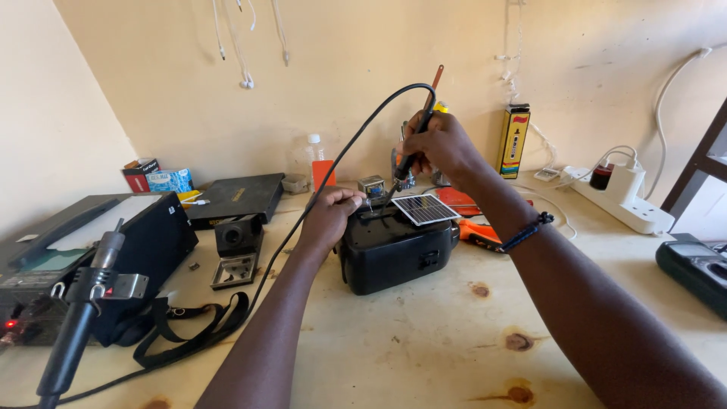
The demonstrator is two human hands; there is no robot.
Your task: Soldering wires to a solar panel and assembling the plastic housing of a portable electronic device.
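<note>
A black box-shaped device point(390, 254) stands in the middle of the wooden table point(424, 341), with a small solar panel point(425, 209) on its top. My right hand point(439, 144) grips a black soldering iron point(413, 155), its tip angled down onto the device's top left of the panel. Its black cable point(333, 163) arcs over and down to the left. My left hand point(331, 216) rests on the device's top left corner, fingers pinched by the iron's tip; what they pinch is too small to tell.
A hot-air gun point(79, 318) sits in a holder at the front left, beside a black station point(113, 250) and a strap point(189, 333). A white power strip point(617, 197) lies at the right, a dark meter point(697, 269) at the far right, and an orange tool point(481, 233) behind the device.
</note>
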